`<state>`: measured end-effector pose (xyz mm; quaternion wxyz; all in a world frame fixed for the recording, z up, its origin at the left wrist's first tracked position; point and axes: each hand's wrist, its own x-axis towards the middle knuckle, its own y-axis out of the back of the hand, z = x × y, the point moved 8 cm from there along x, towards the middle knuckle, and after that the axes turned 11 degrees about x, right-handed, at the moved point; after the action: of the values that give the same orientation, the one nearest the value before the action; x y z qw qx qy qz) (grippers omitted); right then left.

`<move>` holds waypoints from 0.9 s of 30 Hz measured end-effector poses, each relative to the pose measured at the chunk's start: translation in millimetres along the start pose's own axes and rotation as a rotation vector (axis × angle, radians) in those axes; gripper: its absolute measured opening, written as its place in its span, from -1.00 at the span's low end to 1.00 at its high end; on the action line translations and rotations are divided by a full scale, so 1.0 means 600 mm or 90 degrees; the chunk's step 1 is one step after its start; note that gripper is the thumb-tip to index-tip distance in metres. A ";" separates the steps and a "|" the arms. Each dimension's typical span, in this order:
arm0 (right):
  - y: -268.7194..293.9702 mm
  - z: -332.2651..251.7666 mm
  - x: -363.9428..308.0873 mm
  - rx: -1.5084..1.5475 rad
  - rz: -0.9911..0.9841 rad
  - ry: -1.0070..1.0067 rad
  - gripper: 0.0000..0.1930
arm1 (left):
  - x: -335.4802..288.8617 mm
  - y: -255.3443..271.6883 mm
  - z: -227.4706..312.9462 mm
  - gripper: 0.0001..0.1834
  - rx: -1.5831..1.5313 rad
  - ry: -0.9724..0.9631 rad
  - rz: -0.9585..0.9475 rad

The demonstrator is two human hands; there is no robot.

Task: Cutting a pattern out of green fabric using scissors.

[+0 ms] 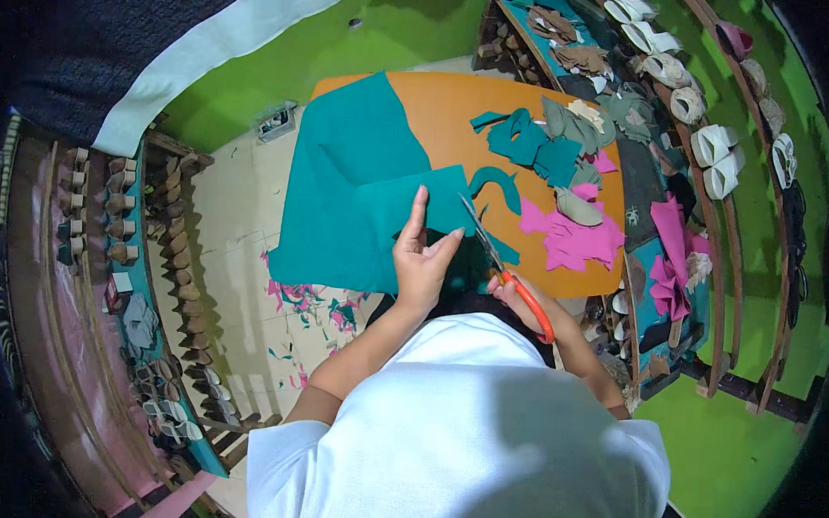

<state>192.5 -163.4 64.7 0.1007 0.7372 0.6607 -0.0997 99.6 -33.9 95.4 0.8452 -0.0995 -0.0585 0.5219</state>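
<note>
A large sheet of teal fabric [329,210] lies over the left half of the orange table and hangs toward me. My left hand [422,264] holds its near edge, index finger and thumb lying on top; the other fingers are hidden underneath. Orange-handled scissors [493,254] are in my right hand [520,302], fingers round the handles. Their blades stand slightly apart at the fabric's right edge, close to my left thumb. Just beyond the blades lies a curved teal cut piece [499,182].
The orange table [438,105] carries teal cut pieces [519,139], grey-green pieces [570,123] and pink pieces [584,237] on its right. Offcuts [317,306] litter the floor at left. Racks of shoes [668,71] stand at right, with more shoe forms [181,278] at left.
</note>
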 end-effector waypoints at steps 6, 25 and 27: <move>-0.004 0.001 0.004 0.043 -0.026 -0.043 -0.48 | -0.001 0.000 0.007 -0.30 0.022 -0.024 0.022; -0.007 -0.004 0.008 0.033 -0.022 -0.050 -0.44 | 0.001 -0.002 0.002 -0.27 0.002 -0.024 0.065; -0.005 -0.003 0.010 0.031 -0.018 -0.040 -0.43 | 0.000 -0.001 0.002 -0.27 0.028 -0.029 0.070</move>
<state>190.0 -156.9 64.8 0.1023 0.7264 0.6650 -0.1404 99.7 -34.1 96.9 0.8157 -0.0723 -0.0607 0.5708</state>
